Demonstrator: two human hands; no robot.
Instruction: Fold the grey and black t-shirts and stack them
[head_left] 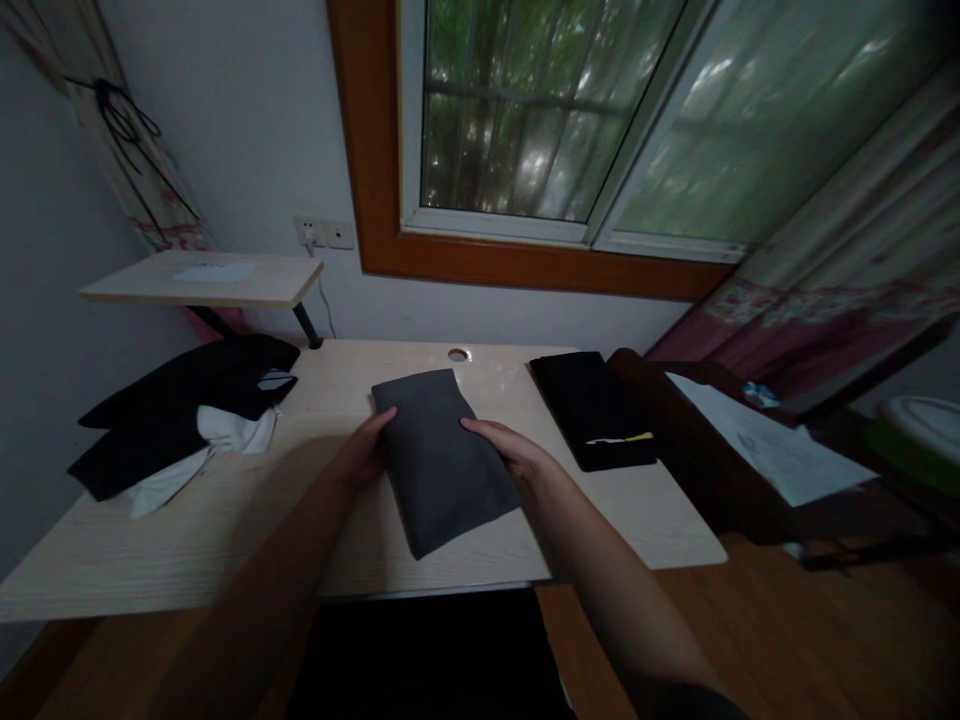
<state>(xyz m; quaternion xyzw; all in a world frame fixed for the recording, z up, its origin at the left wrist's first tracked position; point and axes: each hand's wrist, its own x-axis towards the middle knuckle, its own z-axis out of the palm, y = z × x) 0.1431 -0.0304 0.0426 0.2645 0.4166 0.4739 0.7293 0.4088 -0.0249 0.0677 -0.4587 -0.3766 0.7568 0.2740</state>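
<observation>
Between my two hands is a dark grey folded garment (pixel 446 460), a flat rectangle tilted slightly above or against the desk; I cannot tell whether it touches the top. My left hand (pixel 367 448) grips its left edge, thumb on the upper face and fingers hidden underneath. On the opposite edge my right hand (pixel 514 450) holds it the same way, thumb on top. To the right lies a black folded stack (pixel 589 405), apparently cloth, with a small white and yellow strip at its near edge. Loose black clothing (pixel 187 390) and a white cloth (pixel 236 430) lie crumpled at the left.
The pale wooden desk (pixel 330 560) has a round cable hole (pixel 459 355) near its back edge. A raised shelf (pixel 262 285) stands at the back left. Right of the desk, a dark piece of furniture (pixel 701 480) carries a white sheet (pixel 765 440). A window (pixel 540 130) is behind.
</observation>
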